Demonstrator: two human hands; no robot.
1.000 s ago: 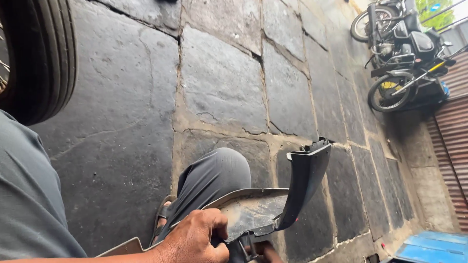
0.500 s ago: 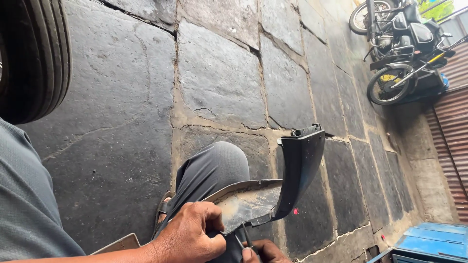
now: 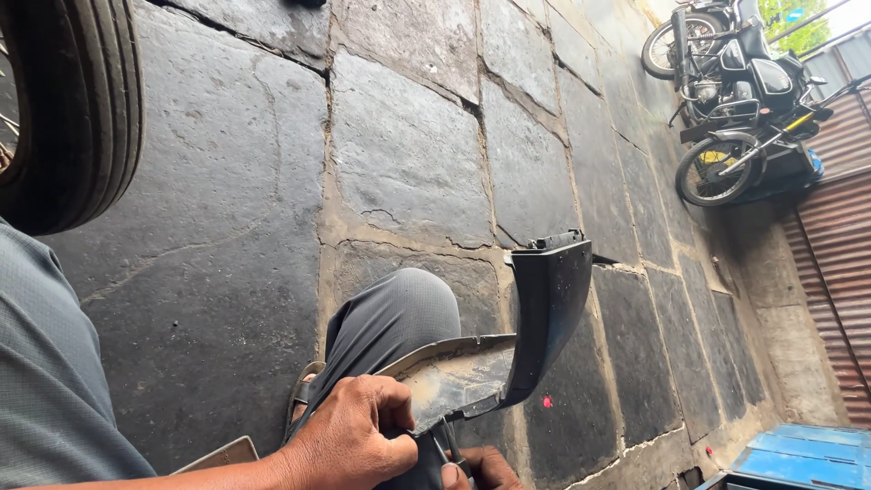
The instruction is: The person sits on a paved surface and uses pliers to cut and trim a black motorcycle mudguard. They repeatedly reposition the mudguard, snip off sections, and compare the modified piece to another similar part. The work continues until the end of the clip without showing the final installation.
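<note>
My left hand (image 3: 358, 436) clenches the black plastic mudguard (image 3: 508, 349) at its near edge, over my knee (image 3: 399, 313). Right hand (image 3: 485, 467), at five o'clock: grip indiscernible. Panel judged light, stiff, dusty; hold by rim.

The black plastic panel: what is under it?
Under the black plastic panel are a bent knee in grey trousers and stone floor. The panel's lower end is hidden by the left hand.
</note>
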